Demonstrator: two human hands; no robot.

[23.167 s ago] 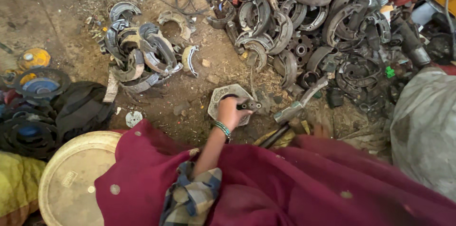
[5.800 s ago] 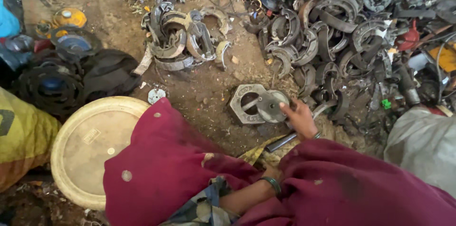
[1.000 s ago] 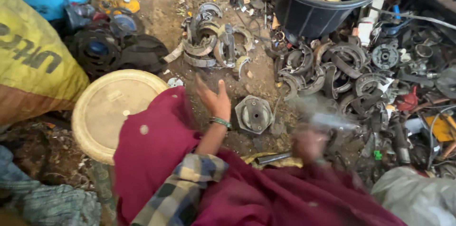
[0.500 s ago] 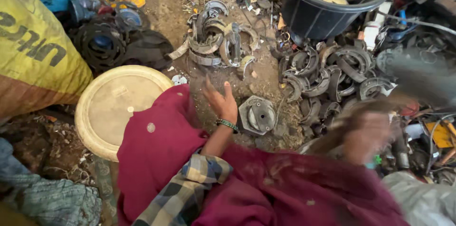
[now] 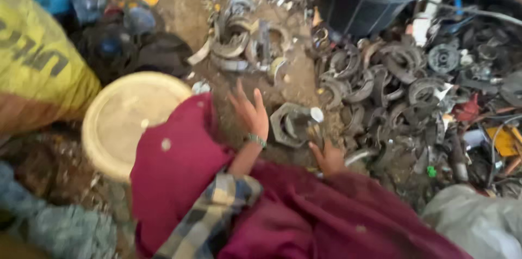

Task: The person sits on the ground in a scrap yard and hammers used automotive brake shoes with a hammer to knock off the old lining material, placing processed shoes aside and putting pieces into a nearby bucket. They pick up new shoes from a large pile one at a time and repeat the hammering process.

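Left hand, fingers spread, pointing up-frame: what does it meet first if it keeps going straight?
Likely bare dirt first, then the small pile of curved metal brake-shoe parts ahead. The left hand passes left of the hexagonal metal part. Depth is unclear in the blurred head view.

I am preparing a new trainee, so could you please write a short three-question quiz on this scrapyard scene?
1. True or false: the left hand grips the round metal part on the ground.
2. What lies just left of the person's maroon-clad knee? A) a pale round lid B) a black tub C) a red toolbox
3. Which hand is nearer the heap of curved metal parts?

Key
1. False: it is open, fingers spread, beside the part.
2. A.
3. The right hand; the picture is too blurred to tell whether it grips the tool handle there.
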